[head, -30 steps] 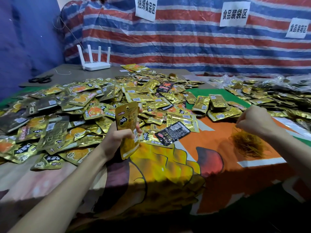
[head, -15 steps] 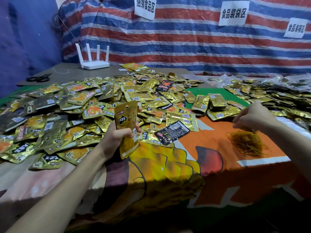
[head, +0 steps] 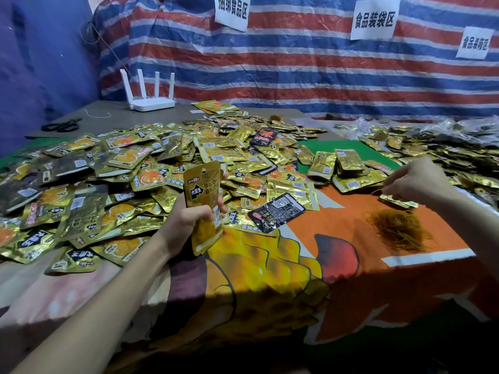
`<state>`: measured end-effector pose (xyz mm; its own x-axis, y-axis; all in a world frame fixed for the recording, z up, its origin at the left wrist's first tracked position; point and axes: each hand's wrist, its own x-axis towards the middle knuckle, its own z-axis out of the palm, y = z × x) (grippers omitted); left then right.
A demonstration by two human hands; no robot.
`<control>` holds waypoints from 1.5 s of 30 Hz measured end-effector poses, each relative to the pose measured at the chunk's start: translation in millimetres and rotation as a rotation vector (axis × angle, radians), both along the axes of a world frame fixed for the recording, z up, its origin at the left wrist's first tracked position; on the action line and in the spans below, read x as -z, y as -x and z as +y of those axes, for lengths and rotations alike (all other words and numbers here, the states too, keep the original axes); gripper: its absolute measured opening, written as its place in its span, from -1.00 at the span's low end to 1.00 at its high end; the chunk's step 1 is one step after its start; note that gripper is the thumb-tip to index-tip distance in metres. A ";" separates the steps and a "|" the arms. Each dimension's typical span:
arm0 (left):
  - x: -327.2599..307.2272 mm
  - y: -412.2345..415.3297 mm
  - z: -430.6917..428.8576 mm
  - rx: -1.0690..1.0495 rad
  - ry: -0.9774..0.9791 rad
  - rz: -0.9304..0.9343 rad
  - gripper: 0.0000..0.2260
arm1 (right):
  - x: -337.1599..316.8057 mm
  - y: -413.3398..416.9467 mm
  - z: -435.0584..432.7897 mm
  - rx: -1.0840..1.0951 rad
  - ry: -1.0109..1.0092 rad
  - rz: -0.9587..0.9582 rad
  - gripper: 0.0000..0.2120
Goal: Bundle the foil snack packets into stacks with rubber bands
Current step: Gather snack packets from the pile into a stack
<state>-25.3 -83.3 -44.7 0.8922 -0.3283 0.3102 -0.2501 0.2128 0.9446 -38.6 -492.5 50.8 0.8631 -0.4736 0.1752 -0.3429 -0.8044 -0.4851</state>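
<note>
A big heap of gold foil snack packets (head: 140, 168) covers the left and middle of the table. My left hand (head: 186, 225) holds a small stack of gold packets (head: 203, 195) upright over the heap's near edge. To the right, a tangle of yellow-brown rubber bands (head: 399, 232) lies on the orange cloth. My right hand (head: 417, 182) hovers just behind and above that tangle, its fingertips pinched on a thin rubber band (head: 378, 190). A few flat packets (head: 399, 202) lie under that hand.
A black packet (head: 276, 211) lies between my hands. Small bundles (head: 343, 168) sit on the green patch, and another heap of packets (head: 445, 149) fills the far right. A white router (head: 151, 102) and black scissors (head: 60, 125) are at the back left. A striped tarp hangs behind.
My right hand has risen from the rubber band tangle and moved back and to the right, pinching a band. My left hand keeps the stack in the same place.
</note>
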 end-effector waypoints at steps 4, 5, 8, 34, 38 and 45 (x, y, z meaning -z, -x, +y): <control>1.8 -2.5 -1.0 -0.057 -0.045 -0.021 -0.46 | -5.0 0.6 13.3 -0.060 0.134 -0.061 -0.76; 1.8 -3.1 -1.5 -0.089 -0.068 -0.033 -0.50 | -7.0 1.4 21.2 -0.109 0.154 -0.106 -0.73; 1.2 -3.2 -2.5 -0.153 -0.109 -0.063 -0.59 | -11.7 1.0 47.9 -0.251 0.173 -0.229 -0.72; -10.2 3.5 9.3 -0.012 0.225 0.558 -0.75 | 59.5 -18.6 249.8 -0.942 -0.135 -0.558 -0.83; -9.6 2.7 8.1 -0.021 0.252 0.547 -0.78 | 62.2 -23.9 251.4 -0.796 -0.021 -0.460 -0.82; -10.7 1.6 6.6 0.083 0.262 0.523 -0.73 | 56.3 -24.7 231.5 -0.855 -0.913 -0.124 -0.79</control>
